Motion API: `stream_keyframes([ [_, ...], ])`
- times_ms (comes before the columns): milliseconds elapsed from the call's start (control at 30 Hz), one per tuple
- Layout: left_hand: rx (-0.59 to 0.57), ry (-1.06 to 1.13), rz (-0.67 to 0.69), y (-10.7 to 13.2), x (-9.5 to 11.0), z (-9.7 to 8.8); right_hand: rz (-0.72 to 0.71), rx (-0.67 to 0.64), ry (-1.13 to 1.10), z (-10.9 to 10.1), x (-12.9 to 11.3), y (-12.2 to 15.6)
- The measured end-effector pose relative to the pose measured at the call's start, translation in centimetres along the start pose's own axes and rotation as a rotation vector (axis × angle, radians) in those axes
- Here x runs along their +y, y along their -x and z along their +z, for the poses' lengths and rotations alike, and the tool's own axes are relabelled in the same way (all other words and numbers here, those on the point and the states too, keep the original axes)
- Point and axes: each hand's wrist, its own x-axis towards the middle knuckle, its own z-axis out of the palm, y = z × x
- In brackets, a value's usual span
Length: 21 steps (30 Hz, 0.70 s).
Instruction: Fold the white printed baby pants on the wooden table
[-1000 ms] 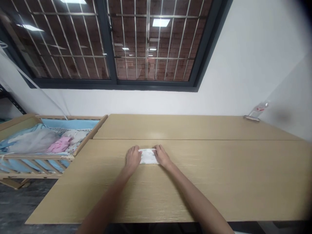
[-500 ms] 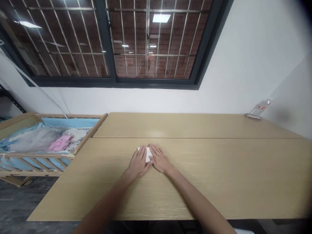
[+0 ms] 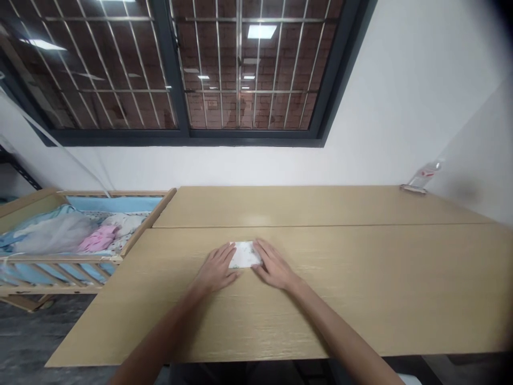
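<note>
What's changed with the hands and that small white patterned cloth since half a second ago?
The left hand moved left and the right hand right, uncovering more of the white patterned cloth; both still overlap its sides. The pink fabric in the slatted wooden crib stayed put.

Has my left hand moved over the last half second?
Yes: judged against the crib, the left hand has slid left, toward it, uncovering more of the white cloth.

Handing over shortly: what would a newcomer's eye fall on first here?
The large barred window dominates the upper left and centre. Below, the left hand and right hand touch opposite sides of a white patterned cloth on the table. Pink fabric brightens the crib at left.
</note>
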Motion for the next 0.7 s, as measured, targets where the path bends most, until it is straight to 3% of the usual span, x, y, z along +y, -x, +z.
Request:
stream_keyframes([
  [200,-0.093,0.171,-0.106,-2.8,-0.1,-0.8,0.035,-0.064,-0.070,0.7,0.3,-1.5],
  [400,-0.018,0.278,-0.189,-5.3,-1.3,-2.3,0.119,0.086,-0.186,1.5,2.5,-3.6],
  [567,0.101,0.425,-0.337,-4.7,-0.8,-3.6,0.267,0.200,-0.576,0.5,2.7,-6.3],
  [700,0.115,0.535,-0.490,-3.0,0.3,-3.0,0.417,0.212,-0.777,0.1,2.5,-8.9],
])
